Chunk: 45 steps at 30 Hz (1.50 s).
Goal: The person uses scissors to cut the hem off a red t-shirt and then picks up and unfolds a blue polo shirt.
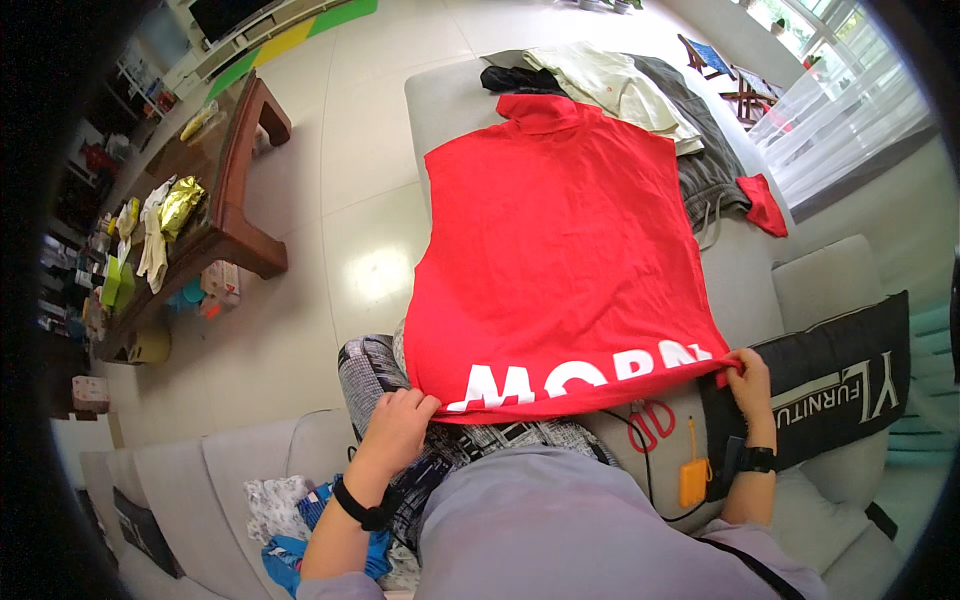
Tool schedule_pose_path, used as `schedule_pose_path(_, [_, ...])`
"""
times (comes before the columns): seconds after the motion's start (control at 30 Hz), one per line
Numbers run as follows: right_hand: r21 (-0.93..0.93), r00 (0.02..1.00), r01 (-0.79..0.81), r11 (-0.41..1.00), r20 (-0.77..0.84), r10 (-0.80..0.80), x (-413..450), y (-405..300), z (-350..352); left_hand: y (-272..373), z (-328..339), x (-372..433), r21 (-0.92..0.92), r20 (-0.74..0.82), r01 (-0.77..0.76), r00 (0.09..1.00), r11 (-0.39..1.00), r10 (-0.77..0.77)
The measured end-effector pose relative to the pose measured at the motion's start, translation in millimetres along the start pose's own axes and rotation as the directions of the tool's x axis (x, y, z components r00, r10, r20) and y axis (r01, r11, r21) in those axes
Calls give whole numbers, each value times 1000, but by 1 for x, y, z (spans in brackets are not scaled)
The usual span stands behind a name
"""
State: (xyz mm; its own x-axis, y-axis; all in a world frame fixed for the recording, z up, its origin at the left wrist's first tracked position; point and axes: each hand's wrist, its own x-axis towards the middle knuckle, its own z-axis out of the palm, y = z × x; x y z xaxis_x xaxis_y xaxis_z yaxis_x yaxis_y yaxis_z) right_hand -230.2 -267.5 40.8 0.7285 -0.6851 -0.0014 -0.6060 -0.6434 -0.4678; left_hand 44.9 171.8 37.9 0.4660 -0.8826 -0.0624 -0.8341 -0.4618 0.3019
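A red cloth garment [555,240] with large white printed letters is spread flat over the grey sofa seat and my lap. Its near edge is folded or rolled along the lettering, hiding the lower part of the print. My left hand [401,424] grips the left corner of that edge. At the right corner, my right hand [748,382] pinches the bunched red cloth. Just below the edge, scissors with red handles [651,426] lie on the sofa by my right thigh. An orange power bank [694,480] rests near my right forearm.
Pale trousers [600,82], dark grey drawstring trousers [705,180] and a red cloth piece [763,206] lie beyond the garment. A black cushion [832,382] leans at right. Blue and patterned clothes [289,555] sit at left. A wooden coffee table [247,232] holds several items.
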Motion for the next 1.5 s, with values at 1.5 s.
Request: schedule_pose_path(1.5, [-88,553,833,547,175,-815,335,-364,276,-119,72,165,-667,478,669,721,327,-502])
